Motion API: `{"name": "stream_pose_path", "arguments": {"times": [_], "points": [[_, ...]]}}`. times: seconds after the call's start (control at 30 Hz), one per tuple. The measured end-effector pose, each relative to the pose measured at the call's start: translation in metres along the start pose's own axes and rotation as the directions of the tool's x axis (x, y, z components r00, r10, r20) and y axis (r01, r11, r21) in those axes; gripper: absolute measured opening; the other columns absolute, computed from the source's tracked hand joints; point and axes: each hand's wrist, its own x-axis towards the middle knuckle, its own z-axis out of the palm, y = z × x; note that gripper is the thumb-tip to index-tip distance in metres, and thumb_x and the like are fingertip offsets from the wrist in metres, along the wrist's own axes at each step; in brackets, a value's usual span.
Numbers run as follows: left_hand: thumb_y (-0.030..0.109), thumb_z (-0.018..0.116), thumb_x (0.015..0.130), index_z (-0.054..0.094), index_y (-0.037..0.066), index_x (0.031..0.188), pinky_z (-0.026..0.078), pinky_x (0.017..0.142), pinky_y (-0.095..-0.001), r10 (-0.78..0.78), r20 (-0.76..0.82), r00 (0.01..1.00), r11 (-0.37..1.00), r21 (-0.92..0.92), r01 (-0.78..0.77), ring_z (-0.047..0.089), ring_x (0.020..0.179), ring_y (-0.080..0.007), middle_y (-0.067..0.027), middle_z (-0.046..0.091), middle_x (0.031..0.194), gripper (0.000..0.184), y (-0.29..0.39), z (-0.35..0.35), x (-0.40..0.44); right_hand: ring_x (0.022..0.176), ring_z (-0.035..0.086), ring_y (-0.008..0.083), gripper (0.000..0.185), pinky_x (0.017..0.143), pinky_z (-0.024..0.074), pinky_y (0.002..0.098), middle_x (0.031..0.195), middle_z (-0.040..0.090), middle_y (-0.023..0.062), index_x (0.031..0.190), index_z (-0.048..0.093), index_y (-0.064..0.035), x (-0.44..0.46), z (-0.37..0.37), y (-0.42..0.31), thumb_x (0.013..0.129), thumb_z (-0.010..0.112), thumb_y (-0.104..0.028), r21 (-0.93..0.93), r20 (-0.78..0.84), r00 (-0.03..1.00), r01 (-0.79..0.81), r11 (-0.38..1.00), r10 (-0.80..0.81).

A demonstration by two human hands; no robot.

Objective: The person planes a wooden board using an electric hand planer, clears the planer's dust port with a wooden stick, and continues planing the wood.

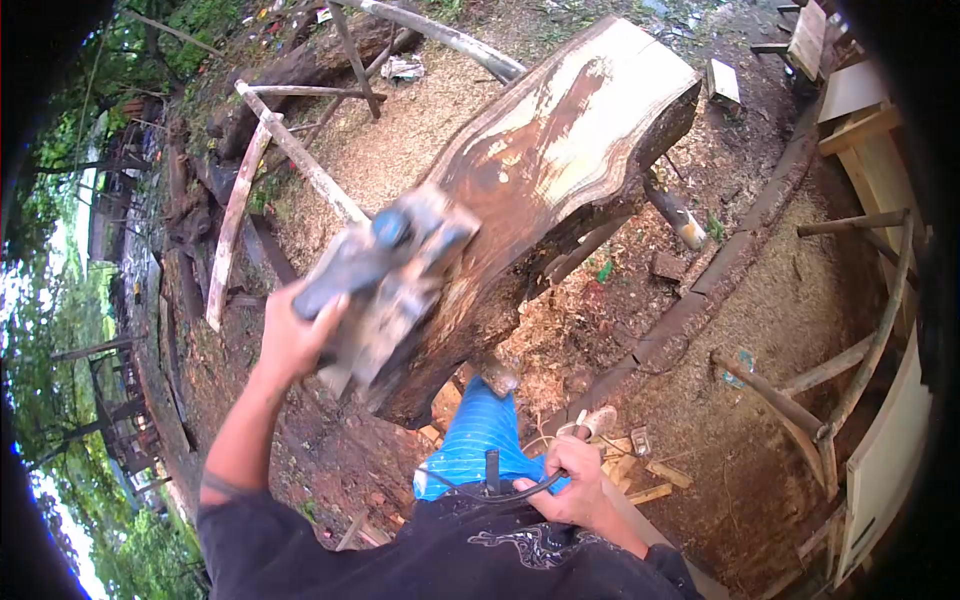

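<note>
My left hand (pixel 295 335) is closed on the dark handle of a power planer (pixel 385 275), blurred by motion, with a blue round knob. The planer rests on the near left part of a thick wooden slab (pixel 500 200). The slab's far end is pale and smooth; nearer, its surface is brown and rough. Close to my waist, my right hand (pixel 575 485) is closed around a dark cable (pixel 540 487), which runs across the front of my shirt. The planer's underside is hidden.
Wooden poles (pixel 300 165) form a frame at the left. Offcuts (pixel 650 480) lie by my feet. Dark beams (pixel 720 265) run along the ground at the right, with bent-wood supports (pixel 825 430) and pale boards (pixel 885 460) beyond. Shavings (pixel 400 130) cover the ground behind the slab.
</note>
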Motion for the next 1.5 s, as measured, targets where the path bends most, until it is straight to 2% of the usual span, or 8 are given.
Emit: {"name": "stream_pose_path", "arguments": {"times": [0.2, 0.23, 0.57, 0.67, 0.7, 0.8, 1.23, 1.5], "points": [[0.047, 0.062, 0.086, 0.062, 0.005, 0.061, 0.037, 0.042, -0.0269, 0.232, 0.102, 0.967, 0.970, -0.094, -0.222, 0.046, 0.039, -0.0097, 0.0005, 0.050, 0.047, 0.049, 0.114, 0.058, 0.187, 0.051, 0.042, 0.0170, 0.044, 0.050, 0.0314, 0.0290, 0.057, 0.041, 0.0028, 0.059, 0.037, -0.0102, -0.025, -0.003, 0.038, 0.065, 0.080, -0.016, 0.129, -0.263, 0.960, -0.060, 0.990, 0.093], [0.044, 0.063, 0.084, 0.074, 0.013, 0.094, 0.043, 0.046, -0.0301, 0.167, 0.123, 0.978, 0.968, 0.170, -0.186, 0.052, 0.045, -0.0143, -0.0062, 0.054, 0.050, 0.035, 0.141, 0.065, 0.219, 0.052, 0.042, 0.0170, 0.044, 0.050, 0.0313, 0.0290, 0.057, 0.041, 0.0029, 0.060, 0.037, -0.0100, -0.029, -0.002, 0.043, 0.066, 0.080, -0.017, 0.142, -0.302, 0.949, -0.045, 0.989, 0.086], [0.028, 0.067, 0.072, 0.072, 0.010, 0.095, 0.051, 0.070, -0.0321, 0.658, -0.179, 0.731, 0.735, -0.056, -0.675, 0.065, 0.077, -0.0206, -0.0092, 0.070, 0.089, 0.030, 0.276, 0.158, 0.396, 0.053, 0.038, 0.0146, 0.045, 0.050, 0.0309, 0.0273, 0.060, 0.036, 0.0015, 0.065, 0.034, -0.0103, -0.029, 0.008, 0.025, 0.072, 0.078, -0.018, 0.040, -0.620, 0.784, -0.019, 0.999, 0.040], [0.020, 0.069, 0.069, 0.072, 0.011, 0.096, 0.052, 0.073, -0.0279, 0.796, -0.068, 0.602, 0.529, -0.406, -0.745, 0.065, 0.083, -0.0133, -0.0071, 0.071, 0.091, 0.029, 0.250, 0.146, 0.381, 0.052, 0.038, 0.0142, 0.044, 0.050, 0.0318, 0.0271, 0.058, 0.037, 0.0015, 0.064, 0.034, -0.0102, -0.036, 0.016, 0.015, 0.072, 0.077, -0.016, -0.064, -0.576, 0.817, -0.011, 0.998, -0.028], [0.018, 0.065, 0.075, 0.072, 0.012, 0.101, 0.051, 0.072, -0.0259, 0.369, 0.177, 0.912, 0.924, 0.032, -0.380, 0.065, 0.081, -0.0119, -0.0086, 0.072, 0.091, 0.028, 0.256, 0.119, 0.331, 0.052, 0.039, 0.0143, 0.044, 0.050, 0.0320, 0.0273, 0.058, 0.037, 0.0016, 0.063, 0.035, -0.0101, -0.043, 0.019, 0.011, 0.073, 0.077, -0.016, -0.091, -0.549, 0.835, -0.015, 0.996, -0.038], [0.029, 0.064, 0.070, 0.069, -0.002, 0.085, 0.051, 0.064, -0.0356, 0.546, 0.203, 0.813, 0.748, 0.320, -0.582, 0.063, 0.070, -0.0275, -0.0199, 0.067, 0.077, 0.035, 0.183, 0.105, 0.324, 0.051, 0.040, 0.0173, 0.043, 0.049, 0.0317, 0.0298, 0.058, 0.040, 0.0035, 0.062, 0.037, -0.0093, -0.060, 0.025, 0.022, 0.069, 0.079, -0.016, -0.096, -0.437, 0.899, -0.015, 0.995, -0.029], [0.004, 0.056, 0.067, 0.065, 0.000, 0.096, 0.045, 0.059, -0.0272, 0.037, 0.175, 0.984, 0.981, -0.196, -0.002, 0.052, 0.061, -0.0091, -0.0006, 0.059, 0.069, 0.030, -0.005, -0.016, -0.046, 0.094, 0.059, 0.0350, 0.040, 0.082, 0.0480, 0.0426, 0.095, 0.060, 0.0179, 0.101, 0.057, -0.0030, -0.056, -0.011, 0.047, 0.069, 0.073, -0.021, -0.439, 0.565, 0.779, 0.007, 0.899, 0.270], [0.008, 0.061, 0.066, 0.062, -0.003, 0.101, 0.050, 0.078, -0.0376, -0.032, 0.136, 0.990, 0.984, -0.167, 0.055, 0.067, 0.084, -0.0348, -0.0255, 0.066, 0.085, 0.037, -0.020, -0.012, -0.120, 0.114, 0.052, 0.0353, 0.051, 0.094, 0.0440, 0.0422, 0.118, 0.052, 0.0221, 0.128, 0.045, 0.0014, 0.148, 0.089, -0.077, 0.082, 0.060, -0.015, -0.559, 0.590, 0.677, 0.735, 0.383, -0.439]]}}
